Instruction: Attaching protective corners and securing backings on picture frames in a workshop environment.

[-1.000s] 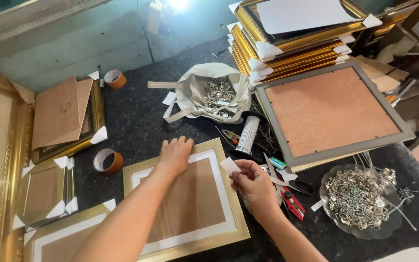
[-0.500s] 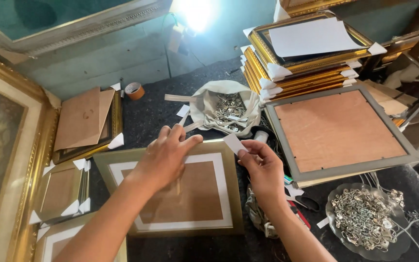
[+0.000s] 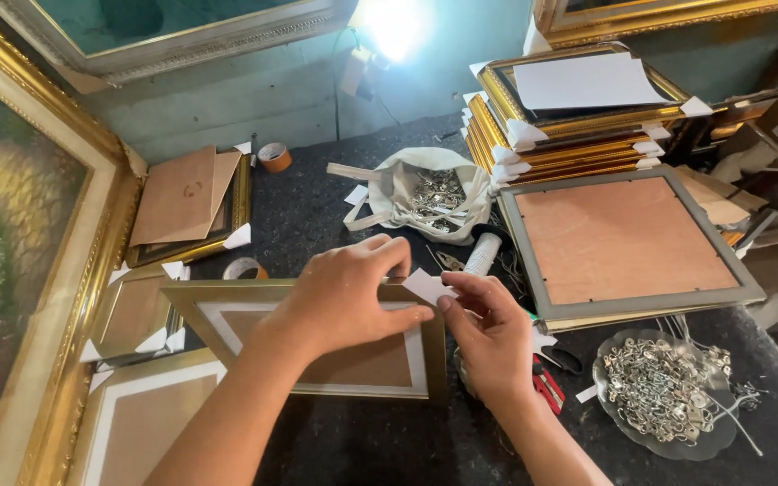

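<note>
A gold picture frame (image 3: 218, 301) lies face down and tilted up before me, its brown backing board showing. My left hand (image 3: 348, 292) rests on the frame's far right corner and presses it. My right hand (image 3: 488, 328) pinches a small white cardboard corner protector (image 3: 427, 285) at that same corner, fingertips of both hands touching it.
A white bag of metal hangers (image 3: 434, 193) sits behind. A grey frame (image 3: 628, 243) and a stack of gold frames (image 3: 578, 126) lie right. A dish of metal hooks (image 3: 664, 391), red-handled pliers (image 3: 547, 387), tape rolls (image 3: 274, 156) and more frames (image 3: 186, 202) surround it.
The frame has been lifted and tilted toward me. Both hands have come together at its right corner, with the white protector now against the corner. My view has tipped upward.
</note>
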